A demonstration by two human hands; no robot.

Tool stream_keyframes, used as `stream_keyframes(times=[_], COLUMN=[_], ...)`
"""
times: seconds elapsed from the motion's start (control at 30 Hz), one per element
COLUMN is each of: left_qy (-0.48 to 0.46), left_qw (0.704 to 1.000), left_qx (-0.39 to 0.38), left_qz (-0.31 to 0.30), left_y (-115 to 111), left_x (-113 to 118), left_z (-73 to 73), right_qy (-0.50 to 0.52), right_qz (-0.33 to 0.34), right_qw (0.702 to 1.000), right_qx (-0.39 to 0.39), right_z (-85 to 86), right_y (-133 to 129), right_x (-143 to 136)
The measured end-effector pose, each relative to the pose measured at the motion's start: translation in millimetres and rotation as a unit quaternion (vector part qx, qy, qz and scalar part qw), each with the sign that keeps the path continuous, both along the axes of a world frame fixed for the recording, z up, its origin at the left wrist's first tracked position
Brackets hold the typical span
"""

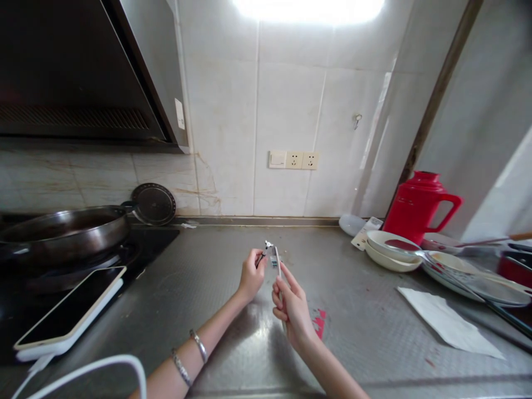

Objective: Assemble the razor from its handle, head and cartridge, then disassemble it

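Note:
Above the middle of the steel counter point(216, 277), my two hands are close together. My left hand point(251, 274), with two silver bangles point(198, 346) on its wrist, pinches a small dark thing point(260, 259) whose kind I cannot make out. The fingers of my right hand point(294, 310) are closed round a slim, pale, stick-like thing point(277, 259) that points up and away. Between the two hands' tips shows a small shiny silver piece point(268, 244); I cannot tell which of the held things it belongs to.
Left: a steel pan point(66, 233) on the black stove, and a phone point(72, 310) on a white block with a cable. Right: a red thermos jug point(419, 205), stacked bowls point(390, 260), plates and a white paper napkin point(449, 321). A red patch point(319, 322) marks the counter.

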State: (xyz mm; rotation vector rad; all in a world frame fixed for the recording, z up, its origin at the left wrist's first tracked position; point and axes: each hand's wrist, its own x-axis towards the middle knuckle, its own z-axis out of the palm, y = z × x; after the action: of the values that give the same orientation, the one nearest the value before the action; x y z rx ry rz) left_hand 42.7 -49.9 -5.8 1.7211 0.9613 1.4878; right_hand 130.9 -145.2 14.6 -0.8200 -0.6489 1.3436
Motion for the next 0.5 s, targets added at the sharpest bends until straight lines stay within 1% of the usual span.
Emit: stream_keyframes(times=[0.1,0.17,0.37,0.5], left_qy=[0.004,0.005,-0.013,-0.018], left_qw=[1.0,1.0,1.0,1.0], left_qx=[0.002,0.004,-0.013,-0.016], left_qz=[-0.001,-0.004,0.006,-0.001], left_y=[-1,-1,1,1], left_x=[2,3,2,3], left_z=[-0.6,-1.3,-2.8,-4.0], right_qy=[0.011,0.016,0.013,0.017], right_qz=[-0.018,-0.018,0.003,-0.033], right_qw=[1.0,1.0,1.0,0.999], right_qx=[0.015,0.014,-0.002,0.013], right_z=[5.5,7.3,-0.1,7.9], right_y=[10,13,-3,4], right_x=[4,3,-11,-7])
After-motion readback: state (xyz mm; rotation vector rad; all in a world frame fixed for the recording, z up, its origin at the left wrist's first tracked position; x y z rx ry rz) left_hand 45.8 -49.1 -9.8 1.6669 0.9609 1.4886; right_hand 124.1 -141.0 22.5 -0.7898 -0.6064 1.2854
